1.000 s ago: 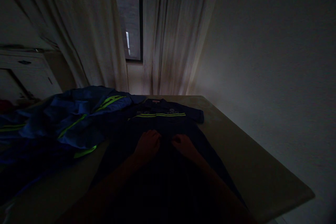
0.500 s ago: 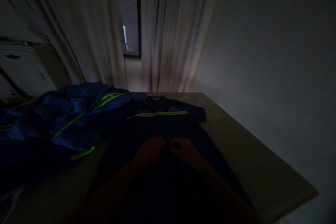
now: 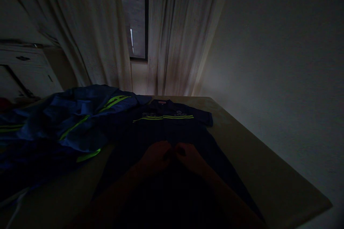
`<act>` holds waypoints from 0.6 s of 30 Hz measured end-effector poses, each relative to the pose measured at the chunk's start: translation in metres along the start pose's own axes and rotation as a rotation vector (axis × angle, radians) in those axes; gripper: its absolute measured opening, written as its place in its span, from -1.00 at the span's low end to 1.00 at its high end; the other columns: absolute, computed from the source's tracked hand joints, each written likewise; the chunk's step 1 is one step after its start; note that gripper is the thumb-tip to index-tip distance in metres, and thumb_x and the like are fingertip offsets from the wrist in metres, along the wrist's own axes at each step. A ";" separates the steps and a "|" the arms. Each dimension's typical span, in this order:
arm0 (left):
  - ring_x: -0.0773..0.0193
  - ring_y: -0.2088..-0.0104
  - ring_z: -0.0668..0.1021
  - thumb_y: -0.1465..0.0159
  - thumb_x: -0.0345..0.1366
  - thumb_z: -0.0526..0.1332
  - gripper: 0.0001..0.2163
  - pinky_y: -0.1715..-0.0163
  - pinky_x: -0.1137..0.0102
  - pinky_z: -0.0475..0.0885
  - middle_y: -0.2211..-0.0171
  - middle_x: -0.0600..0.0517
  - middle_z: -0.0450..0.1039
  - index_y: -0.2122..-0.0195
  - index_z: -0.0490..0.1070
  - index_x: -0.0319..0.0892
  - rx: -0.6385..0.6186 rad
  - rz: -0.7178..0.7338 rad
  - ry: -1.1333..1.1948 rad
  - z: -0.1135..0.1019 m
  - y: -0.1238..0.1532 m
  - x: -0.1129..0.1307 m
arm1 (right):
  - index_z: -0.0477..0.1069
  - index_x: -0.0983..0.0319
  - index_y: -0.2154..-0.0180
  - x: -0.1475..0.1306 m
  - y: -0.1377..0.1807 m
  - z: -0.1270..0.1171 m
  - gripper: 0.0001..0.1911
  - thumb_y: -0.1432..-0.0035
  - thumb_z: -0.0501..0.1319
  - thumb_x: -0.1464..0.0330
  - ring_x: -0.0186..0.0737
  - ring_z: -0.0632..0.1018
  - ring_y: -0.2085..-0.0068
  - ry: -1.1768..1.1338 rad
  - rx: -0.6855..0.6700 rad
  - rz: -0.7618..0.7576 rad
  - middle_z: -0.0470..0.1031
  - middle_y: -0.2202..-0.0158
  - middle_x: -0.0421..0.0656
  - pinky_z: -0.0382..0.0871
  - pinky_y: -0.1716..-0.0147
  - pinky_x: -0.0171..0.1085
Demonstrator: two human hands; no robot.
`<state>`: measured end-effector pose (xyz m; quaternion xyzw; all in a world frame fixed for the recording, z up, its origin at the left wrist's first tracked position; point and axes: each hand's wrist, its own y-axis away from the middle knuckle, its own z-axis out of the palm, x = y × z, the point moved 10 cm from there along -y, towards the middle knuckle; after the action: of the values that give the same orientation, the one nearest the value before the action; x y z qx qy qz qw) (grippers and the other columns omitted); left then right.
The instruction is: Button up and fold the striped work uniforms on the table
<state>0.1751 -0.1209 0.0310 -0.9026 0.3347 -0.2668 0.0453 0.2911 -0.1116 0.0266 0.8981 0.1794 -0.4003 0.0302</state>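
A dark navy work shirt (image 3: pixel 177 126) lies spread front up, collar away from me. Its short right-hand sleeve reaches out to the side, and yellow-green stripes cross the chest. Over the middle of its front, my left hand (image 3: pixel 158 154) and my right hand (image 3: pixel 188 154) meet almost fingertip to fingertip. Both have their fingers closed in a pinch along the shirt's centre line, seemingly on its front edge. Deep shadow hides the exact spot they grip and the shirt's lower part.
A heap of blue clothing (image 3: pixel 80 114) with yellow-green stripes covers the left side of the table (image 3: pixel 242 143). A white cord (image 3: pixel 17 209) lies at the lower left. Curtains (image 3: pixel 185 43), a wall (image 3: pixel 282 61) and a white cabinet (image 3: pixel 29 68) surround the table.
The view has shifted slightly, so everything sits a little further right. Both hands stay at the shirt's centre line with only small finger movement.
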 end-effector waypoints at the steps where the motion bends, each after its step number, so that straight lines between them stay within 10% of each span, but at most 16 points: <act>1: 0.22 0.16 0.53 -0.24 -0.45 0.17 -0.83 0.11 0.36 0.37 0.21 0.04 0.51 0.20 0.43 -0.07 0.002 0.003 0.047 -0.001 0.000 0.000 | 0.55 0.20 0.27 0.000 0.000 0.001 -0.88 -0.20 0.22 0.40 -0.23 0.57 0.35 0.016 0.004 0.003 0.61 0.35 -0.18 0.30 0.36 -0.32; 18: 0.15 0.08 0.50 -0.25 -0.31 0.27 -0.85 0.09 0.27 0.31 0.13 0.02 0.48 0.14 0.47 -0.08 0.025 -0.060 0.038 0.007 -0.006 -0.016 | 0.52 0.23 0.24 0.003 -0.004 0.006 -0.94 -0.24 0.27 0.39 -0.24 0.55 0.26 0.122 0.015 -0.018 0.58 0.27 -0.15 0.31 0.27 -0.32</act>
<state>0.1715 -0.1069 0.0193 -0.9064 0.3048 -0.2893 0.0424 0.2874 -0.1080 0.0208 0.9193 0.1862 -0.3466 0.0088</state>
